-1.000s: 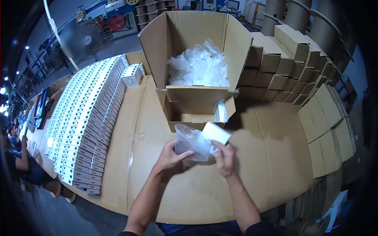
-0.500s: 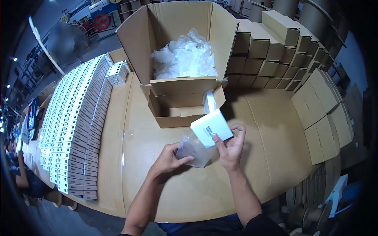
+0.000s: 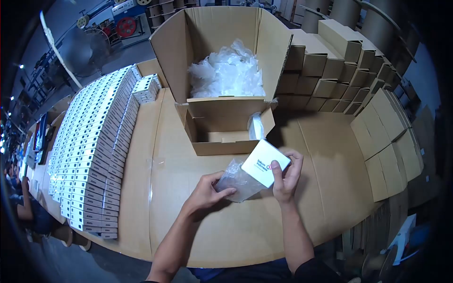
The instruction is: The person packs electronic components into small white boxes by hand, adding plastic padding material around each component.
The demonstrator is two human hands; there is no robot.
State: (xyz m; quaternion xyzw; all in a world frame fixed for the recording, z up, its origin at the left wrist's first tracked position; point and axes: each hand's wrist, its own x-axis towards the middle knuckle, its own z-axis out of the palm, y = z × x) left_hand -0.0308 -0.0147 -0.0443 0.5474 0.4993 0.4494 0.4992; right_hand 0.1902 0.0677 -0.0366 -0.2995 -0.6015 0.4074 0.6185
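Observation:
A flat white box (image 3: pixel 260 160) with printed lettering is gripped by my right hand (image 3: pixel 287 178), thumb on its face and fingers behind its right edge. My left hand (image 3: pixel 205 195) pinches a clear plastic bag (image 3: pixel 238 185) by its left side. The lower left corner of the box overlaps the bag's mouth. Both are held above the cardboard-covered table (image 3: pixel 226 231). Just beyond them stands an open cardboard carton (image 3: pixel 226 148) with a plastic-wrapped item (image 3: pixel 255 127) at its right end.
Behind the carton, a large open box (image 3: pixel 171 59) holds a heap of clear plastic bags (image 3: pixel 229 73). Rows of stacked white boxes (image 3: pixel 96 155) line the left side. Brown cartons (image 3: pixel 325 70) are piled at the back right, with more cartons (image 3: pixel 384 146) along the right edge.
My right hand and the white box have shifted right, and the box has turned, its corner now at the bag's mouth. The left hand keeps hold of the bag. The camera view has moved slightly.

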